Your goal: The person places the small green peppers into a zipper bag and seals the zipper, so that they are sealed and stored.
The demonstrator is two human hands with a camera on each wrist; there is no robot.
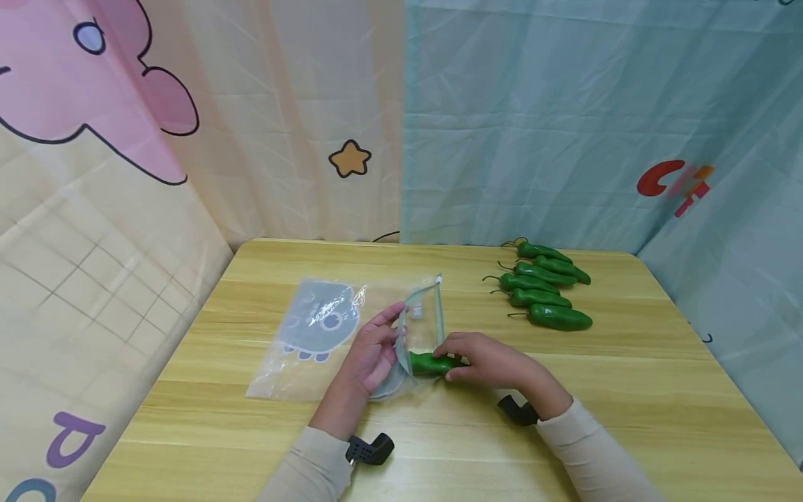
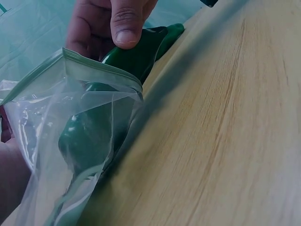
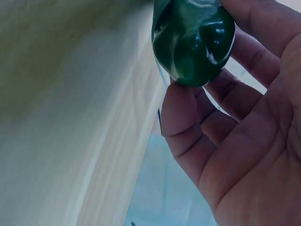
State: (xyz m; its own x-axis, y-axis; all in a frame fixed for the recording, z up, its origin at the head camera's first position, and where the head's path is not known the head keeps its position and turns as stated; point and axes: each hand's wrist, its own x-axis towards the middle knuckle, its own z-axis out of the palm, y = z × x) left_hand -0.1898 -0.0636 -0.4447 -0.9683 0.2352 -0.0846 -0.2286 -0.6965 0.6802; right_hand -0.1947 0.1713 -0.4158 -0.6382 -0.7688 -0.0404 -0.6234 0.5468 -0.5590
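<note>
My left hand (image 1: 374, 352) holds the rim of a clear zip bag (image 1: 266, 369), whose mouth gapes toward the right. A green pepper (image 1: 426, 363) lies partly through that mouth, low against the bag's bottom edge. My right hand (image 1: 486, 359) pinches the pepper's outer end between thumb and fingers. In the left wrist view, the front of the pepper (image 2: 84, 141) shows through the plastic, while the rear stays outside under the right thumb (image 2: 126, 28). The right wrist view shows the pepper's rounded end (image 3: 195, 47) between thumb and fingers.
Several green peppers (image 1: 558, 318) with thin stems lie in a loose column at the back right of the wooden table (image 1: 502, 460). The bag bears a grey cartoon print (image 1: 323, 314). Printed curtains (image 1: 564, 125) hang behind and beside the table.
</note>
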